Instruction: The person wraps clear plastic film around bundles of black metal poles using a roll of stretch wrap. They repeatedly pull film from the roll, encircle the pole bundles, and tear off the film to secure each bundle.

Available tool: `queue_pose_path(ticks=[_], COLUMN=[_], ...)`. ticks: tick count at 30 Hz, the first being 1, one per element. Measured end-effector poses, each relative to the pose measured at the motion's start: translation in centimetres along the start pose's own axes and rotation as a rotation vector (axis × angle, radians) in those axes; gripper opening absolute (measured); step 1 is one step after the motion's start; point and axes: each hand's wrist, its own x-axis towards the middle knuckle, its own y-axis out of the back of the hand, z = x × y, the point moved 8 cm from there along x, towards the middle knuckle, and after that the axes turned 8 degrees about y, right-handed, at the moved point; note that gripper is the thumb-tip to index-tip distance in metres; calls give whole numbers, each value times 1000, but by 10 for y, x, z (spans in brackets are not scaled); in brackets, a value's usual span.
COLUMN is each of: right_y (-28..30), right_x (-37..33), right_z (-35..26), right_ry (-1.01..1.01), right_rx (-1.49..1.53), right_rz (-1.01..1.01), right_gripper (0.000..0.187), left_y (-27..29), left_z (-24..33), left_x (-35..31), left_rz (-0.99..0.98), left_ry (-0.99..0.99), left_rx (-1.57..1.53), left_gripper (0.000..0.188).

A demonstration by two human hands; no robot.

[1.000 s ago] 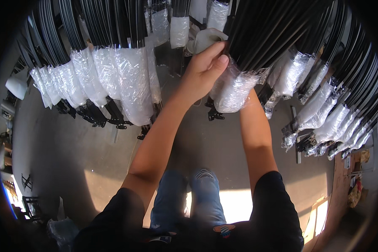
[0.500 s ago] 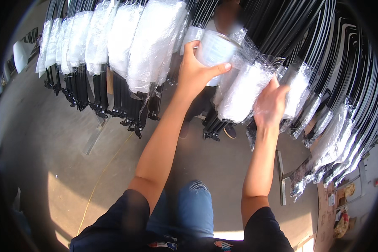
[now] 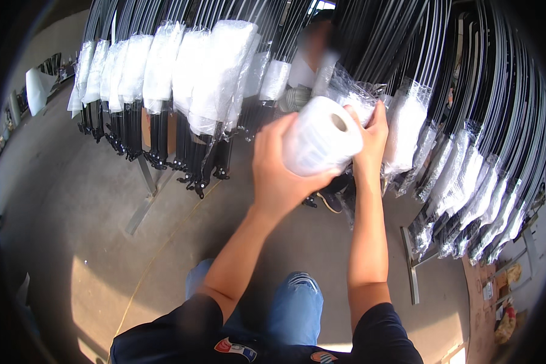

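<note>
My left hand [image 3: 274, 167] is wrapped round a thick white roll of plastic film [image 3: 321, 142], its hollow core facing up and to the right. Just behind the roll, my right hand [image 3: 371, 134] is closed about a bundle of black rods [image 3: 370, 42] at its film-wrapped part [image 3: 359, 100]. Thumb and forefinger show on either side of the film; the roll hides some of the hand and the bundle's lower part.
Several film-wrapped bundles [image 3: 224, 67] of black rods hang in a row to the left. More wrapped bundles [image 3: 406, 121] hang to the right. A person [image 3: 300, 73] is behind the row. Metal stand legs [image 3: 411, 267] rest on the concrete floor [image 3: 182, 249].
My left hand has brought the roll down and nearer, turning its core end into view. The right hand has shifted up and left, now partly behind the roll.
</note>
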Motion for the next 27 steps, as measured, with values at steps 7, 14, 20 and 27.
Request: queue_pose_path(ticks=[7, 14, 20, 27], right_y=[-4, 20, 38, 63], right_x=[-89, -61, -74, -68], right_z=[-29, 0, 21, 32], right_ry=[-83, -224, -338, -249], right_rx=[105, 537, 795, 699], right_rz=[65, -56, 30, -16], right_gripper=[71, 72, 89, 88], left_y=[-26, -44, -48, -147], left_z=[26, 1, -45, -78], left_x=[-29, -29, 33, 65], left_rz=[32, -243, -192, -892], left_ry=[53, 153, 109, 410], left_rx=[77, -232, -423, -642], left_gripper=[74, 65, 35, 63])
